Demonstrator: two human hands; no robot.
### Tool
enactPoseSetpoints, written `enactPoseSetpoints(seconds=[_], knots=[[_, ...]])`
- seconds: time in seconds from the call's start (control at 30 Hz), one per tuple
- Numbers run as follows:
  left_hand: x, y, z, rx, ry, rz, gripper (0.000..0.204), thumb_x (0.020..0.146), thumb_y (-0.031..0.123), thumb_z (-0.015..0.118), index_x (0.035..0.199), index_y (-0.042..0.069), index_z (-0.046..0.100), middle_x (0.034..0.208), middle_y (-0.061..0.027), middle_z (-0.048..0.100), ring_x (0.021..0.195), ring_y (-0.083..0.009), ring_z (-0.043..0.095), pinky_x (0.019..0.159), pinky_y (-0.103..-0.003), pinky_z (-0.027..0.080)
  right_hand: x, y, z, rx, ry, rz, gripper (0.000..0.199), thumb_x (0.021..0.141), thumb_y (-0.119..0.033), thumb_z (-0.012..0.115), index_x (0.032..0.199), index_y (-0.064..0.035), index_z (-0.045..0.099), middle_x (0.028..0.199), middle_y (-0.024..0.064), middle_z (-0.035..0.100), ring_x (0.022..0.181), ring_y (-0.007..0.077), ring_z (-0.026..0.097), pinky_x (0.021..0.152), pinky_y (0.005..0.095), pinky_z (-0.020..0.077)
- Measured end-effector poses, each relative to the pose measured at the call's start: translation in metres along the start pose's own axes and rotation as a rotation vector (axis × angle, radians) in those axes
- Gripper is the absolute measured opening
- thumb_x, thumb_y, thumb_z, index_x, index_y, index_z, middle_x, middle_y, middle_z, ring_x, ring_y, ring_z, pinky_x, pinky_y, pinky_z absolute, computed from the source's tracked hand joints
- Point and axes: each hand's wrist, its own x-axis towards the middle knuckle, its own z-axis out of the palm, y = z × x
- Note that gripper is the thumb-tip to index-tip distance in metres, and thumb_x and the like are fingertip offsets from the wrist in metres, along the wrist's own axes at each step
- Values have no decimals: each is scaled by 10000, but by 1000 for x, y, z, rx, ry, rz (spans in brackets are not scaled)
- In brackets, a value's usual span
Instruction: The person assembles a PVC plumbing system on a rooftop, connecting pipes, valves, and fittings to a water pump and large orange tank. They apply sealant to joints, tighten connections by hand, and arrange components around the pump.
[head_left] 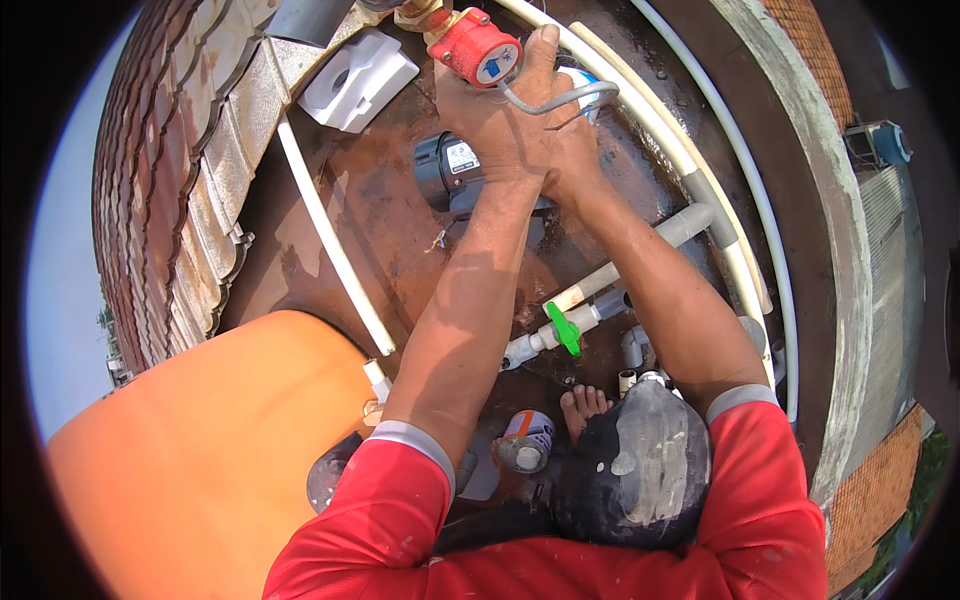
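Note:
My left hand (500,130) is closed beneath a red, round pressure switch (478,50), its thumb raised beside the switch. What it grips is hidden. Pressed against it at the wrist is my right hand (572,145), whose fingers are mostly out of sight. A grey cable (560,103) loops from the switch across both hands. Above the switch is a brass fitting (415,14). Just below my hands a dark water pump motor (432,172) with a white label shows partly. Loose wire ends (438,238) stick out near it.
White and grey pipes (690,160) curve along the right. A valve with a green handle (565,330) lies between my forearms, above an open can (525,442). White foam packaging (360,82) sits upper left. An orange tank (220,440) fills the lower left, below roof tiles (165,170).

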Motion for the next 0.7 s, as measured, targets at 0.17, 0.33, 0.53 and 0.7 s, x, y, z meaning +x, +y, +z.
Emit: enactPoseSetpoints(seconds=[0.17, 0.33, 0.53, 0.7], knots=[[13, -17, -4, 15, -20, 29, 278, 966, 199, 909, 909, 14, 710, 780, -20, 712, 719, -121, 664, 672, -300, 540, 6, -1, 4, -39, 52, -55, 829, 864, -407, 928, 1361, 91, 489, 1268, 355, 645, 1158, 515, 728, 967, 558, 603], [23, -24, -26, 101, -289, 136, 202, 943, 74, 883, 914, 4, 696, 874, -32, 717, 769, -108, 692, 684, -308, 570, 3, -4, 10, 13, 127, -73, 711, 861, -353, 934, 1251, 30, 478, 1155, 324, 650, 1044, 523, 716, 896, 581, 588], [51, -45, -44, -28, -627, 156, 255, 870, 144, 930, 945, 57, 702, 879, -9, 707, 810, -116, 644, 755, -315, 542, 4, -10, 8, 72, 160, -45, 739, 771, -263, 993, 1205, 31, 472, 1136, 303, 651, 1032, 508, 729, 884, 591, 594], [55, -47, -51, -132, -752, -27, 220, 913, 118, 883, 969, 73, 674, 932, 3, 669, 893, -91, 597, 810, -303, 494, 0, -20, 5, 73, 156, -11, 759, 750, -226, 985, 1244, 22, 466, 1137, 292, 654, 1049, 521, 728, 891, 598, 590]])
